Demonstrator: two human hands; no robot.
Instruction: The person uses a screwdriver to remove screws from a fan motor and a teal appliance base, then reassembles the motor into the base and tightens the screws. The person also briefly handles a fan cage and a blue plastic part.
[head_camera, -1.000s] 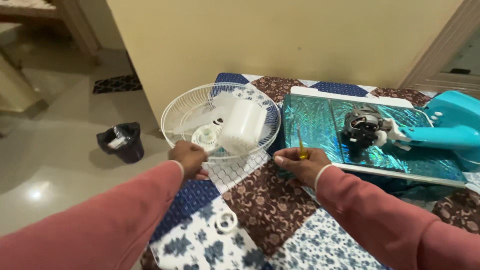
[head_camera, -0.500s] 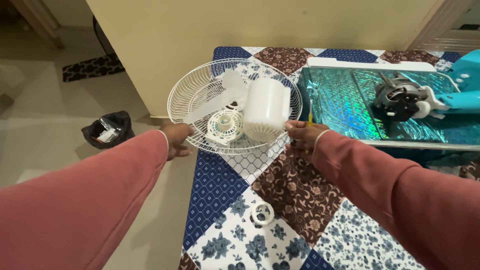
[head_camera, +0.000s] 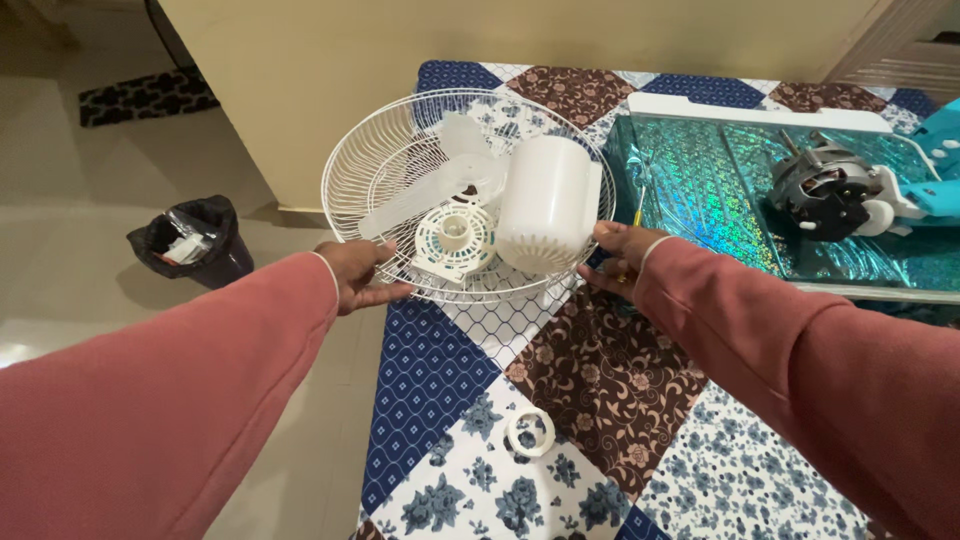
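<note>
1. White ring (head_camera: 530, 432) at 6 o'clock, loose on patchwork table (head_camera: 600, 370).
2. Left hand (head_camera: 357, 275) at 9, right hand (head_camera: 622, 258) at 3, both now closed on fan guard (head_camera: 380, 150) rim; half a second earlier the same grip, a second earlier not yet settled.
3. Guard centred, overhanging the table's left edge, carrying blades (head_camera: 440, 180), cap (head_camera: 455, 240), cover (head_camera: 545, 205).
4. Motor (head_camera: 825, 190) at 2, apart.

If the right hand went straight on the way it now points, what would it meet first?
The right hand grips the rim of the fan guard and points left, so it would probably meet the white cylindrical cover inside it first; depth is unclear.
</note>
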